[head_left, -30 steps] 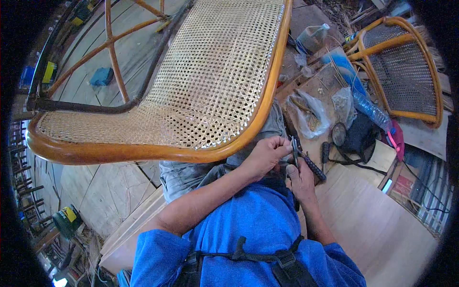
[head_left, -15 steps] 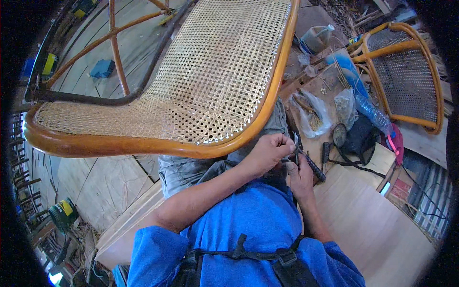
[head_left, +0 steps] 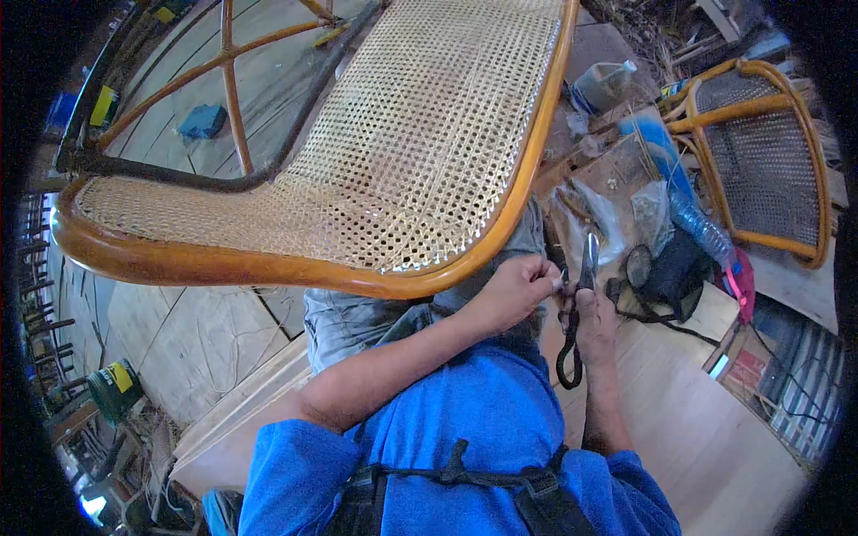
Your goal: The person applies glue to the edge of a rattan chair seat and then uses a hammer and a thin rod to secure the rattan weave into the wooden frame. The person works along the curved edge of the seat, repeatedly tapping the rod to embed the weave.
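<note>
My right hand [head_left: 593,320] grips a pair of scissors with silver blades [head_left: 591,255] pointing up and away from me. Their black handle loop hangs below, beside the palm. Close to it on the left, my left hand [head_left: 521,290] is closed in a pinch, thumb against fingers. A tiny pale bit shows at those fingertips, too small to name. Just beyond both hands, a chair frame of varnished rattan [head_left: 420,284] rests over my lap, with a woven cane panel [head_left: 402,152]. Loose pale strand ends line the panel's right edge.
On the right stand a plastic jug [head_left: 604,86], a clear plastic bag [head_left: 601,219], a blue-tinted bottle [head_left: 702,219] and a black cloth bundle [head_left: 675,272]. Another cane-panelled rattan piece [head_left: 760,152] lies farther right. A green pot [head_left: 116,391] sits at lower left.
My right hand has turned the scissors, so their blades now point up and the handle loop shows below. My left hand has shifted slightly right, still pinched. The whole view has shifted slightly.
</note>
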`<state>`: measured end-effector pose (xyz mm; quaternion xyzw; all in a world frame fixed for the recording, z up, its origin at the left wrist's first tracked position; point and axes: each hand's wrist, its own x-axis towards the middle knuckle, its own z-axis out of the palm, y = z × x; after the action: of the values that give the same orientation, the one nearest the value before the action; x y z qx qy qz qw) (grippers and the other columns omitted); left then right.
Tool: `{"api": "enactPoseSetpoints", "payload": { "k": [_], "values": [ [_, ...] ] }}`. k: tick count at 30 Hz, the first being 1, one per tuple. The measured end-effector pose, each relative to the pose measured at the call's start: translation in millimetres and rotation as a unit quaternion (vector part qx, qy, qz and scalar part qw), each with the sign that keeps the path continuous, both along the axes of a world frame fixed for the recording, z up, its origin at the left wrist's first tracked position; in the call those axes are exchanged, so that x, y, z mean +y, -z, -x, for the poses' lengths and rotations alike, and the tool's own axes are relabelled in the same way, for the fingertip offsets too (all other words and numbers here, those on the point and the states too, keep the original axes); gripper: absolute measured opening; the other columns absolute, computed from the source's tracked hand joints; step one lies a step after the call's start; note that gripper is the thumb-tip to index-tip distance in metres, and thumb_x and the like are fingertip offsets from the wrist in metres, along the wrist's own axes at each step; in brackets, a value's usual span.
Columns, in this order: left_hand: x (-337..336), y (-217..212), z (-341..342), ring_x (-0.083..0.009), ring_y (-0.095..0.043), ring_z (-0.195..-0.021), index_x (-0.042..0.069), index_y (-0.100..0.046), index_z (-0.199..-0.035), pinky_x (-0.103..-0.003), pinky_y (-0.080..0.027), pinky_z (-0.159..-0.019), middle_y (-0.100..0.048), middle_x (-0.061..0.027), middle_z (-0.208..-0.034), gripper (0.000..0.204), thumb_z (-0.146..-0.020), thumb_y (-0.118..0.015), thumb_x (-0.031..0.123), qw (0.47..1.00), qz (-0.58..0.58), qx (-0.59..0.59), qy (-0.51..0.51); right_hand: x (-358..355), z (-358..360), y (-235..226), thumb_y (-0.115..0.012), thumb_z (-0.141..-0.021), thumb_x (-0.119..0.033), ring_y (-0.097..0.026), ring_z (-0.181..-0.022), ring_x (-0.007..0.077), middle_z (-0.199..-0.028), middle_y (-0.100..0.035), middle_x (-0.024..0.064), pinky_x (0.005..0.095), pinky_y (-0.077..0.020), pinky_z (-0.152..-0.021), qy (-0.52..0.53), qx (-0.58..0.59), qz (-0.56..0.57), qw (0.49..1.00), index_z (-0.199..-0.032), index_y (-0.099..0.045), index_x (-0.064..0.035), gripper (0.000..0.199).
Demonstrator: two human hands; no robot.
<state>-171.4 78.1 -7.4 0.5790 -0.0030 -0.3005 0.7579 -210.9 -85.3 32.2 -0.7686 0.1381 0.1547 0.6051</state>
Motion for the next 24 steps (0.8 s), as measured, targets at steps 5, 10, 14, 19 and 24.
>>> {"api": "enactPoseSetpoints", "payload": {
  "k": [5,10,14,19,24],
  "values": [
    [13,-6,1,-0.0027,-0.046,-0.07,0.005,-0.057,-0.088,-0.021,-0.041,-0.061,-0.056,0.0045,-0.085,0.014,-0.088,-0.057,0.019,0.999,0.026,0.037,-0.001,-2,-19,-27,-0.052,-0.085,-0.054,-0.05,-0.057,0.01,-0.067,-0.052,0.0008,0.0233,-0.039,-0.05,0.005,-0.064,-0.051,0.997,-0.096,-0.055,-0.0028,0.053],
    [22,-47,-20,-0.0012,-0.047,-0.069,0.007,-0.056,-0.092,-0.018,-0.042,-0.058,-0.055,0.0005,-0.11,0.011,-0.09,-0.055,0.018,0.987,0.156,-0.016,-0.043,-2,-14,-39,-0.051,-0.084,-0.056,-0.053,-0.058,0.0129,-0.069,-0.055,0.003,0.0246,-0.0421,-0.052,-0.033,-0.041,-0.108,0.993,-0.096,-0.055,-0.0009,0.056],
    [22,-61,-32,-0.0024,-0.049,-0.072,0.006,-0.056,-0.094,-0.018,-0.043,-0.058,-0.053,-0.0021,-0.116,0.009,-0.088,-0.056,0.012,0.981,0.136,-0.126,-0.065,0,-6,-39,-0.051,-0.086,-0.054,-0.055,-0.067,0.0121,-0.077,-0.059,0.0039,0.0243,-0.044,-0.06,-0.06,-0.017,-0.082,0.995,-0.099,-0.055,0.0001,0.056],
    [12,-38,-34,-0.0034,-0.049,-0.071,0.005,-0.056,-0.094,-0.018,-0.043,-0.059,-0.057,-0.0009,-0.101,0.008,-0.087,-0.058,0.009,0.954,0.027,-0.289,-0.073,0,-4,-36,-0.05,-0.088,-0.051,-0.05,-0.076,0.011,-0.082,-0.057,0.002,0.0255,-0.0426,-0.068,-0.088,0.0,-0.051,0.995,-0.101,-0.057,-0.0006,0.052],
    [11,-45,-29,-0.0093,-0.052,-0.077,0.0,-0.058,-0.092,-0.023,-0.044,-0.069,-0.055,-0.0021,-0.083,0.012,-0.085,-0.059,0.009,0.988,-0.052,-0.118,-0.081,-5,7,-23,-0.051,-0.085,-0.055,-0.05,-0.061,0.0103,-0.072,-0.053,0.0017,0.0237,-0.0407,-0.055,-0.03,0.003,-0.069,0.997,-0.094,-0.056,-0.0014,0.055]
  ]
}}
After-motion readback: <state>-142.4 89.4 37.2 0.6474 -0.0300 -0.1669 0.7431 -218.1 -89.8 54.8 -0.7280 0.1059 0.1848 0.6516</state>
